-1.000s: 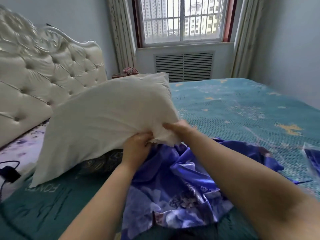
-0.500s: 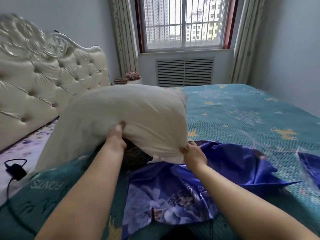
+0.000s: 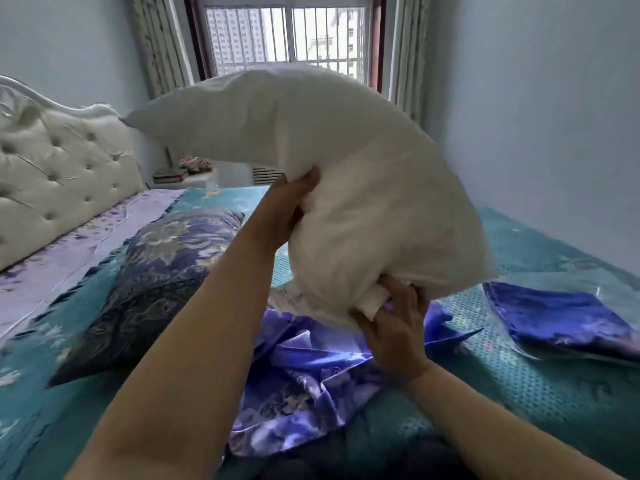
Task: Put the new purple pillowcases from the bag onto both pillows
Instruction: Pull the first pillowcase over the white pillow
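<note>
A bare white pillow is lifted off the bed and bent over in the middle. My left hand grips its left side at the fold. My right hand holds its lower corner from underneath. Right below it a loose purple pillowcase lies crumpled on the teal bedspread. A second pillow in a dark floral case lies to the left by the headboard. At the right, a clear bag holding a folded purple pillowcase rests on the bed.
The cream tufted headboard stands at the left. A small bedside stand with items is in the far corner below the barred window. The blue wall runs along the bed's right side.
The white pillow has gone up from the bed and now bends over in the air. My left hand rose with it; my right hand shifted under its lower corner. The dark floral pillow is uncovered.
</note>
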